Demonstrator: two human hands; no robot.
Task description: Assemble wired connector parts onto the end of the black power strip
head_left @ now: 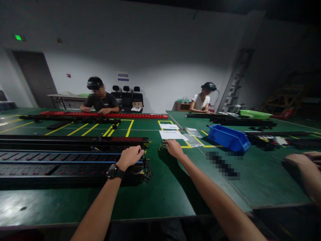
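Observation:
Long black rails with blue edges and red dots (pixel 82 164) lie side by side on the green table (pixel 165 197), reaching in from the left. My left hand (pixel 130 157), with a black watch at the wrist, rests on their right end, its fingers bent near the end wires; whatever it grips is hidden. To the right of the rail ends, my right hand (pixel 173 148) pinches something thin and dark with yellow-green bits, perhaps wire ends (pixel 162 146), just above the table. Black connectors (pixel 147 175) hang from the nearest rail's end.
Paper sheets (pixel 173 135) and clear plastic bags (pixel 194 139) lie beyond my right hand. A blue bin (pixel 228 137) stands to the right, and a green tray (pixel 255 114) farther back. Another person's hands (pixel 301 160) are at far right. Two people work across the table, one at a red rail (pixel 105 115).

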